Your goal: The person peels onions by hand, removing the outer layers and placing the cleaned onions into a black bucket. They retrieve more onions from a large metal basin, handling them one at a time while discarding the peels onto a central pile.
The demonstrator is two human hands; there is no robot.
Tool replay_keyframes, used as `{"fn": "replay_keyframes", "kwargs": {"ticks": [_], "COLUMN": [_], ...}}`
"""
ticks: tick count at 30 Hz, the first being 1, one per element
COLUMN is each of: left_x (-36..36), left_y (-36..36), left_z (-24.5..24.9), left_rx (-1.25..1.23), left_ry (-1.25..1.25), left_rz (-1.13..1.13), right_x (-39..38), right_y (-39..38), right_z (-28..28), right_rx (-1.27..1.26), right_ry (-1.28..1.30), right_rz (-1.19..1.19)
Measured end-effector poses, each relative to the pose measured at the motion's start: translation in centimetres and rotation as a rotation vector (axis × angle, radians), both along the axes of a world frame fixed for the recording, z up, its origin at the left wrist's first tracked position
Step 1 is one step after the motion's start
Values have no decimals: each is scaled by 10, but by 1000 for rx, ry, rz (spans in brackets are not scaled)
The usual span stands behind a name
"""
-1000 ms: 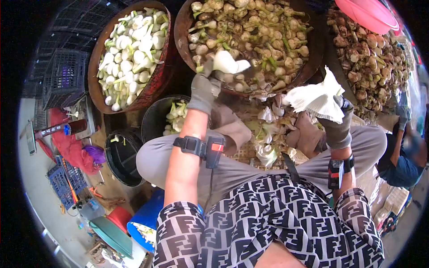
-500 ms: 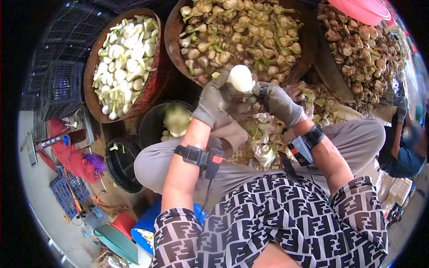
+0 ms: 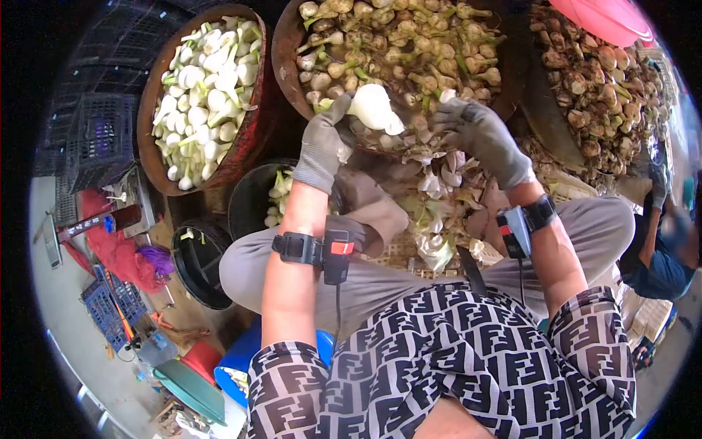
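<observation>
My left hand [image 3: 327,143], in a grey glove, holds a peeled white garlic bulb [image 3: 373,107] by its greenish stem end. The bulb hangs over the near rim of the middle tub [image 3: 287,69], which holds unpeeled garlic in murky water. To the right, my right hand [image 3: 486,139], also gloved, is away from that bulb. Its fingers are bent, and a small pale piece shows at the fingertips; whether they grip it I cannot make out. Peeled skins [image 3: 436,183] lie below, between my hands.
A rusty tub [image 3: 148,110] of peeled white garlic stands on the left, with black buckets [image 3: 238,201] below it. Dirty garlic [image 3: 596,88] is heaped on the right under a pink basin [image 3: 603,18]. Another person [image 3: 662,249] is at the far right.
My hands have moved apart; the right one has left the bulb and moved right. My left hand has shifted slightly left and up, and the bulb now tilts down to the right.
</observation>
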State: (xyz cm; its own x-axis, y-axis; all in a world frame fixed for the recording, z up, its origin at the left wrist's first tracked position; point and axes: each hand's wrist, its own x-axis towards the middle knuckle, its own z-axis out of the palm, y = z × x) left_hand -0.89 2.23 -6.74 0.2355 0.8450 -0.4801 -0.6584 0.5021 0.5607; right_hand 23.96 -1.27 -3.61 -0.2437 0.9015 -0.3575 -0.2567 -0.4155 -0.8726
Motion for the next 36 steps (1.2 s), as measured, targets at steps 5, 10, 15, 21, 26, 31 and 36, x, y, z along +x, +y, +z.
{"fn": "replay_keyframes", "kwargs": {"ticks": [5, 10, 15, 21, 26, 31, 36], "left_x": [17, -12, -74, -63, -35, -30, -11], "left_y": [-8, 9, 57, 12, -1, 7, 14], "left_z": [1, 1, 45, 105, 77, 71, 59], "left_rx": [84, 175, 92, 132, -36, 108, 139], "left_ry": [357, 639, -320, -451, -103, 223, 602], "left_rz": [-80, -21, 552, 132, 330, 272, 45], "right_x": [-39, -31, -11, -64, -59, -50, -51], "right_y": [-1, 12, 60, 110, 116, 118, 116], "right_z": [-21, 17, -20, -111, -311, -281, -144], "right_rx": [672, 375, 31, 482, 648, 659, 395], "right_ry": [-561, -186, -200, -1224, -1414, -1305, -1150], "right_rz": [269, 101, 161, 875, 1137, 1078, 910]}}
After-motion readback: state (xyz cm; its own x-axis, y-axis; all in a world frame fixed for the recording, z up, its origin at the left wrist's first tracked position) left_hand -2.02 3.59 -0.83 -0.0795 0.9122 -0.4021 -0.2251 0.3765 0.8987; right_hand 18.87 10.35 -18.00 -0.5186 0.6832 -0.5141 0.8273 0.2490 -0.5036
